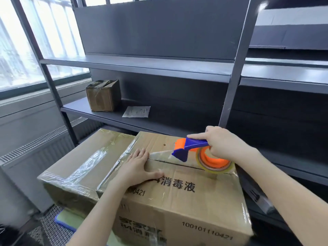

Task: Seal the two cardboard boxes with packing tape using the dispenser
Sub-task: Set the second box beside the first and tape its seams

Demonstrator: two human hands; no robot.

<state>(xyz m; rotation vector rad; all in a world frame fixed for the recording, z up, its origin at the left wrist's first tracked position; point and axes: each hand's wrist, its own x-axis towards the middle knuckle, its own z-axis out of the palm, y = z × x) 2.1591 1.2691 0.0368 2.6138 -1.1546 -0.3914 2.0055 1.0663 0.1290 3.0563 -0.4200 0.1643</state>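
Two cardboard boxes stand side by side below me. The right box (186, 196) has black printed characters and a centre seam along its top. My left hand (137, 166) lies flat on its top at the left end of that seam. My right hand (224, 142) grips the blue and orange tape dispenser (192, 150), which sits on the seam near the box's right end. A strip of clear tape (159, 154) stretches from the dispenser's blade toward my left hand. The left box (76, 167) carries shiny clear tape across its top and front edge.
Dark grey metal shelving (159, 68) rises right behind the boxes. A small taped cardboard box (103, 95) and a paper slip (136, 111) lie on its lower shelf. A window and radiator (35, 144) are at left. A wire mesh surface (53, 226) lies under the boxes.
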